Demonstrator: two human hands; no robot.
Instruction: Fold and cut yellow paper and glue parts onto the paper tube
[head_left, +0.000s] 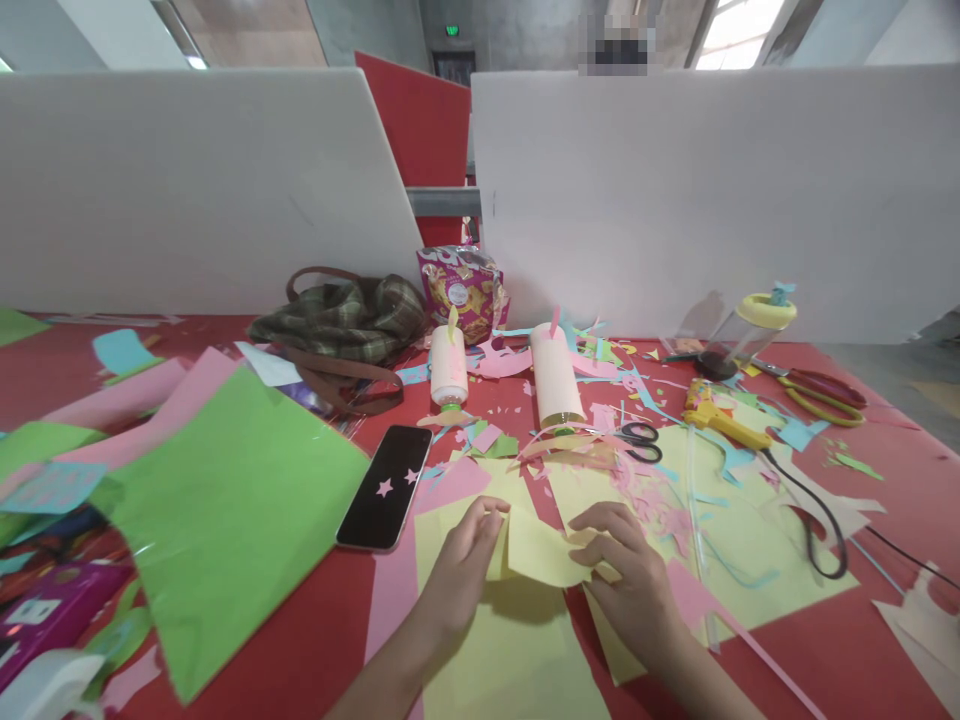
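One bent piece of yellow paper is held up to the right of a black phone. From the head view, the left hand is nearly closed, pinching the paper's left edge; the right hand, half open with fingers curved, has its right end. Two pink stars lie on the phone, a green sheet left of it, a plaid bag beyond it, black-handled scissors and a yellow glue gun farther right of it

Light is soft and even, with a window blown out to white at upper right. A faint shadow lies beneath the yellow paper — the outer edges look stretched, and a patch up top is pixelated.
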